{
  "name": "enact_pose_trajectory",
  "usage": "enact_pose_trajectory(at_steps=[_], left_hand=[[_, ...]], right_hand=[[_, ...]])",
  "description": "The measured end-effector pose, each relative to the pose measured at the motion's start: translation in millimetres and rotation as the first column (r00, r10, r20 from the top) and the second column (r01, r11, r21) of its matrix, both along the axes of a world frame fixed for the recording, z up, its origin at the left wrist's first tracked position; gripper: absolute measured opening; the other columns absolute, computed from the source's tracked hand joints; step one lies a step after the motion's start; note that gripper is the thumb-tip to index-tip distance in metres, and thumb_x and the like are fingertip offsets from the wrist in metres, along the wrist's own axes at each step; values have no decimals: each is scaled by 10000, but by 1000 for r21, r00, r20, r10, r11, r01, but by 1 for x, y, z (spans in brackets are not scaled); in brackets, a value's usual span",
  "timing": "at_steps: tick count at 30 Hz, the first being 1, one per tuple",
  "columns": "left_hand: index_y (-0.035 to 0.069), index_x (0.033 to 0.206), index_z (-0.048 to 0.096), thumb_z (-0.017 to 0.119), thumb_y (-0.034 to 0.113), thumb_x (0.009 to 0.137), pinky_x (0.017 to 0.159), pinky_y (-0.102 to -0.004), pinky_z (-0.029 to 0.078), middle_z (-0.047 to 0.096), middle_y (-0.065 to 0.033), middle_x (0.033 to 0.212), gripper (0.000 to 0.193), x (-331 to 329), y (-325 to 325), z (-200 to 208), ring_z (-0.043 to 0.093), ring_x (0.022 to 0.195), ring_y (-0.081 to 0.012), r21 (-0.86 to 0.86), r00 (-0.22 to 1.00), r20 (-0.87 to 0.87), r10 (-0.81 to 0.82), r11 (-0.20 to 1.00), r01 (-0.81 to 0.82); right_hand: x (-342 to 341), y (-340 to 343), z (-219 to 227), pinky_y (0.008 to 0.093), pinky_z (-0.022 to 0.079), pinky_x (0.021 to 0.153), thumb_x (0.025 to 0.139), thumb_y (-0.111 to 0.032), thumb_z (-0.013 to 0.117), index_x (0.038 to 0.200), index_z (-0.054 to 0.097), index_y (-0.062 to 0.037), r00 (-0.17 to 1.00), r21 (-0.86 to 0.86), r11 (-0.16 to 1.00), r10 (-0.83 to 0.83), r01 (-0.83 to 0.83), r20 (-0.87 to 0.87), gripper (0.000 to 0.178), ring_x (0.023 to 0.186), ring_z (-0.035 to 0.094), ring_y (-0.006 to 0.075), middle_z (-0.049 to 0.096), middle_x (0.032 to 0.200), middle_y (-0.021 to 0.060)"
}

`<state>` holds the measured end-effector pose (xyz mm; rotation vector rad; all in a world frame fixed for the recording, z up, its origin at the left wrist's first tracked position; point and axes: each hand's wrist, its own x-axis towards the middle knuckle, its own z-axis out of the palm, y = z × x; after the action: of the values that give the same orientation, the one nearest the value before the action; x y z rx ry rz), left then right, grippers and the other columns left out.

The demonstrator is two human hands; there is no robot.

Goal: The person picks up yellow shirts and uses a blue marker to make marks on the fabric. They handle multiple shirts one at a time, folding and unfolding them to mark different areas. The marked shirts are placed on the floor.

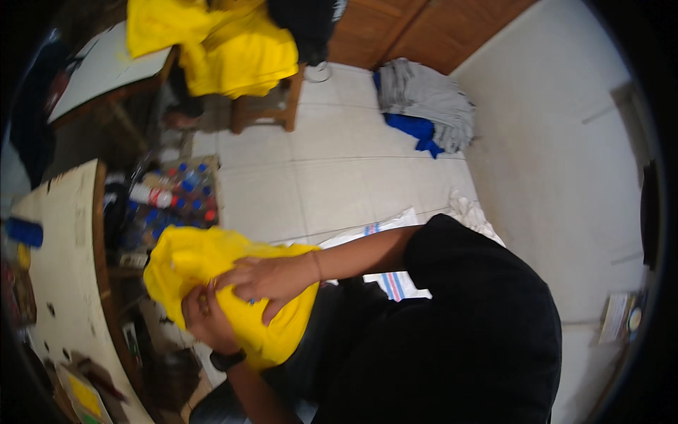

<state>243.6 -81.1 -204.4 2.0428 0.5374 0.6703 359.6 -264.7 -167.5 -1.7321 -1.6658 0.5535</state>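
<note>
A piece of yellow cloth [282,338], which looks like a garment, is draped over my lap and bunched toward the table on the left. My left hand [210,319], with a dark watch on its wrist, has its fingers bent and pinched on the cloth. From the right, my right hand [277,281] lies over the same cloth with its fingers stretched out and its thumb apart. The fingertips of both hands come close together. Whatever small detail lies under them is hidden. A tiny blue spot shows on the cloth below my right hand.
A worn pale table [60,244] stands close at left, with a blue spool-like item [25,232] on it. Behind it are bottles with blue and red caps [185,194]. More yellow cloth [244,60] covers a wooden stool [263,113]. Grey folded cloth [427,99] is stacked near the wall.
</note>
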Motion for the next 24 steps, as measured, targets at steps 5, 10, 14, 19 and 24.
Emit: enact_pose_trajectory(at_steps=[5,10,14,19,24], left_hand=[[-16,1046,707,710,77,960,699,-352,508,667,-133,929,126,-17,16,9,612,759,-251,65,1000,7,-3,998,3],[28,1163,705,778,142,891,990,-476,452,648,-144,1121,303,-44,7,21,590,1106,-360,150,983,-64,-169,973,177],[103,1219,721,869,360,772,1058,-542,365,546,-143,1318,536,-45,-8,37,489,1267,-380,250,950,-163,-265,921,300],[132,1266,710,870,439,750,1070,-563,350,528,-155,1351,621,-46,-10,41,469,1294,-396,307,940,-232,-250,898,315],[171,1382,657,860,508,740,1110,-596,312,454,-207,1473,753,-46,-9,42,401,1387,-435,341,935,-293,-202,891,299]], right_hand=[[8,2,-1,548,344,1142,688,-416,934,952,597,-45,999,-2,999,-40,40,-28,566,1475,363,443,407,1564,235],[7,2,8,529,353,1155,713,-433,917,1046,660,-21,998,-54,996,-66,66,6,589,1472,387,402,421,1570,227],[4,2,11,552,369,1152,678,-374,934,1001,556,-57,996,-71,994,-84,83,-12,589,1505,352,429,403,1584,212],[6,3,8,548,373,1158,690,-396,929,1032,558,-61,998,-43,997,-68,68,8,606,1516,341,427,408,1589,210],[8,8,12,524,386,1154,723,-414,914,1031,544,-66,998,-10,999,-36,36,58,595,1516,345,423,429,1574,216]])
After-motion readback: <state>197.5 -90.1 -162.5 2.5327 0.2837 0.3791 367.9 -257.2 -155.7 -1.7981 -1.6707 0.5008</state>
